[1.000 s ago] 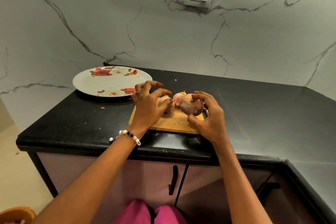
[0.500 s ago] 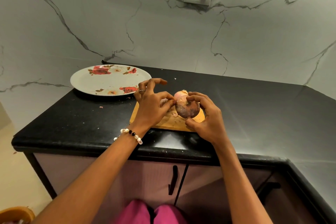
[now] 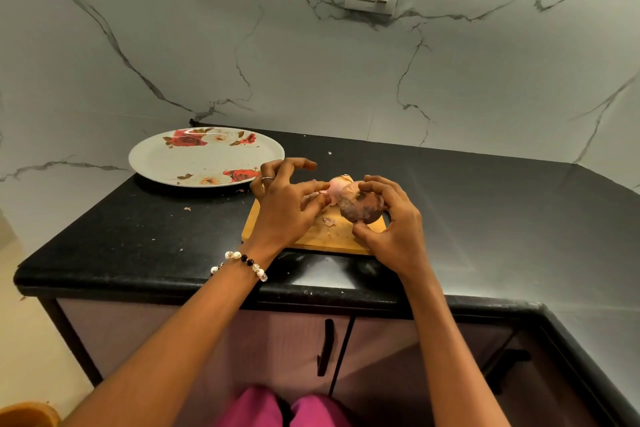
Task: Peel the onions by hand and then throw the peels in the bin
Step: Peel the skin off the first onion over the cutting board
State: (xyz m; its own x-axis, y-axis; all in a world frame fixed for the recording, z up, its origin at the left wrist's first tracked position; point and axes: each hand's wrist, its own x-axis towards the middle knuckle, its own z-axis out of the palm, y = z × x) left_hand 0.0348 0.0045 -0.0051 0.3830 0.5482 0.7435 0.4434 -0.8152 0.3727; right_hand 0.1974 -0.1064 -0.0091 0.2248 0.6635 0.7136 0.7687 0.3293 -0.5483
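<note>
— Plate (image 3: 204, 163) at ten o'clock, bare. Left hand (image 3: 282, 208)?
— Pinching something pale beside the brown onion (image 3: 362, 206); half a second back, only reaching. Peeling under way, probably.
— Right hand (image 3: 391, 229)?
— Curled round that onion above the chopping board (image 3: 322, 236), three o'clock of the left. Round; long axis and tip unreadable.

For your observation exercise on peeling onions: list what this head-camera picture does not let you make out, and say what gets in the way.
- What the left hand pinches: its own fingers cover it.
- Pale onion: partly behind the dark onion held by the right hand; how far it is peeled is unclear.
- Cutting board: much of it lies under both hands.
- Orange container: cut off by the bottom-left edge; contents unseen.
</note>
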